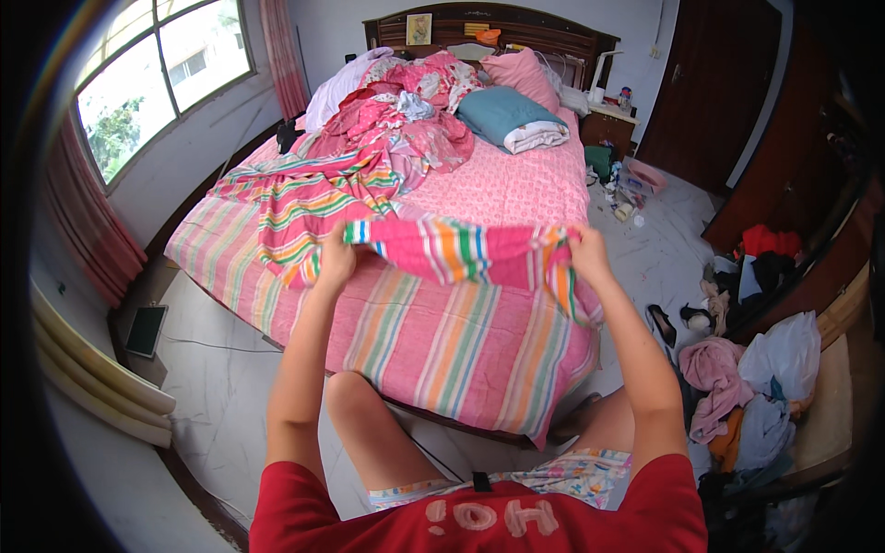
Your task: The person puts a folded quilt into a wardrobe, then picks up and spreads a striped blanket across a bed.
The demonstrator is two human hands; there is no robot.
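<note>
A pink cloth with white, orange, green and blue stripes (pixel 449 252) is stretched above the foot of the bed between my hands. My left hand (pixel 339 261) grips its left end, and my right hand (pixel 588 252) grips the right end, where some of the cloth hangs down. More striped fabric (pixel 304 207) lies rumpled on the bed beyond my left hand. Beneath is a paler striped sheet (pixel 442 345) over the bed's foot, with a pink patterned sheet (pixel 511 186) farther up. Bunched red and pink bedding (pixel 415 131) and a folded teal blanket (pixel 501 114) lie towards the headboard.
A pink pillow (pixel 522 72) leans near the wooden headboard (pixel 574 34). Clothes (pixel 712 380), a plastic bag (pixel 781 352) and black shoes (pixel 662 325) lie on the floor at right. A nightstand (pixel 605 131) stands beside the bed. At left are a flat dark panel (pixel 146 330) and a cable (pixel 214 343).
</note>
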